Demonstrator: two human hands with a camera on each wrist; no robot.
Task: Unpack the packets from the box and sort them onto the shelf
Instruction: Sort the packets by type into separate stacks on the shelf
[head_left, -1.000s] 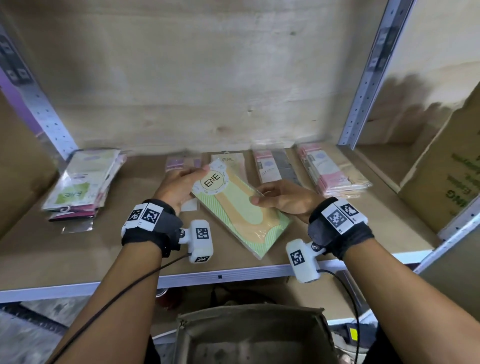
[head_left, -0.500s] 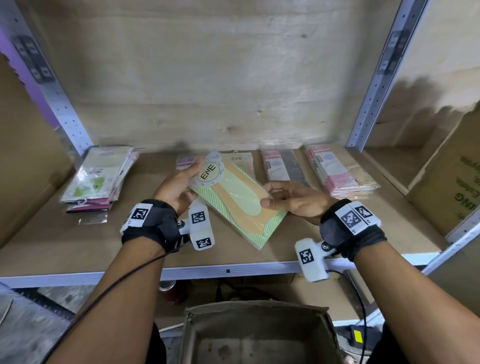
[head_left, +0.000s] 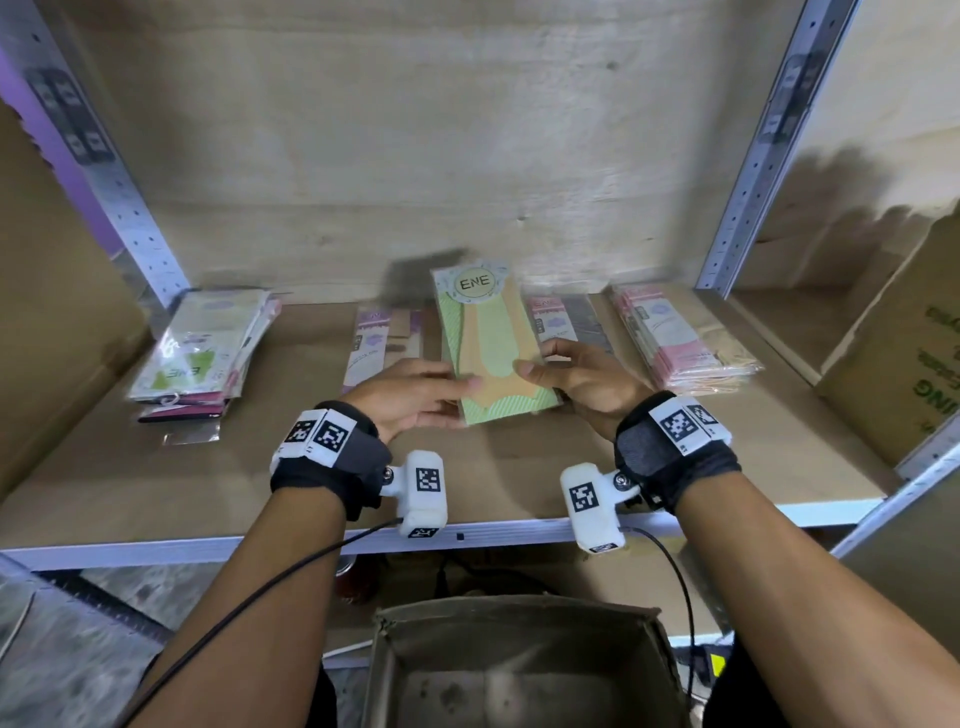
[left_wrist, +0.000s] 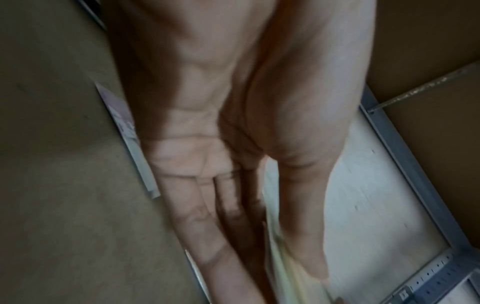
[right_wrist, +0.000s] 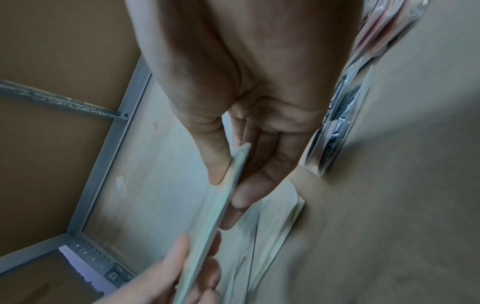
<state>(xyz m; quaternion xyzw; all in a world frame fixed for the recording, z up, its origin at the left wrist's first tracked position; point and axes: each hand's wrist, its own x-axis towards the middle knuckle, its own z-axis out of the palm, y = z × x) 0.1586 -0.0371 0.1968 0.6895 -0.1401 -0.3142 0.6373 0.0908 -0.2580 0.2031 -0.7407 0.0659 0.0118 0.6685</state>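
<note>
Swung from its slant a second before, the green-and-orange ENE packet (head_left: 491, 345) stood square to the shelf's back wall, its near end gripped from both sides: the left hand (head_left: 410, 397) with thumb on top and fingers beneath, the right hand (head_left: 582, 382) pinching the opposite edge. Nearest, the cardboard box (head_left: 519, 670) showed only bare floor, so unpacking looked all but finished. Beyond the hands, on the shelf (head_left: 519, 467), sorted piles lay: green-label packets (head_left: 200, 353) far left, a purple-label packet (head_left: 379, 340), another (head_left: 566, 319), and a pink stack (head_left: 675, 340). Setting this packet down seemed the remaining step.
</note>
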